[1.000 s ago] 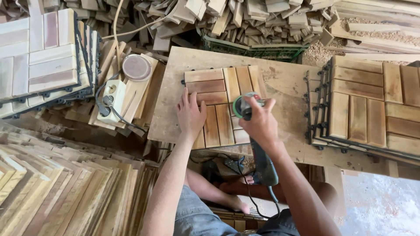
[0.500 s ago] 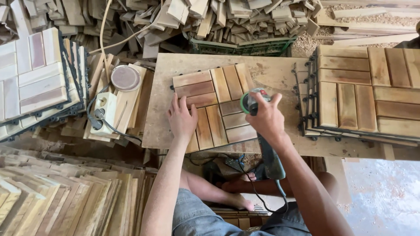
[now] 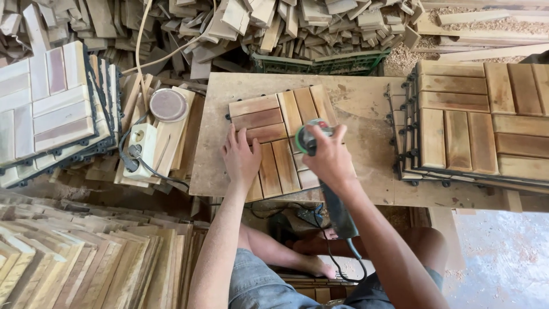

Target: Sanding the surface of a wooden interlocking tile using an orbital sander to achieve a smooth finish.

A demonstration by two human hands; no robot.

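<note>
Right hand's [image 3: 330,157] grip holds a green-headed power sander [image 3: 311,137] at frame centre.
Left hand [image 3: 241,157] lies flat, fingers spread, on the slatted square wooden tile [image 3: 274,123].

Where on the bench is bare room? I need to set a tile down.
Bare board between the tile under the left hand and the stack. Crowded left: sockets, disc.

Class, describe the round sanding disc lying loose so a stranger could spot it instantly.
Start at the plywood workbench and look left to the pile of pale wood offcuts. The flat, round, pinkish-grey sanding disc lies on top, above a white socket block; it alone is circular.
</note>
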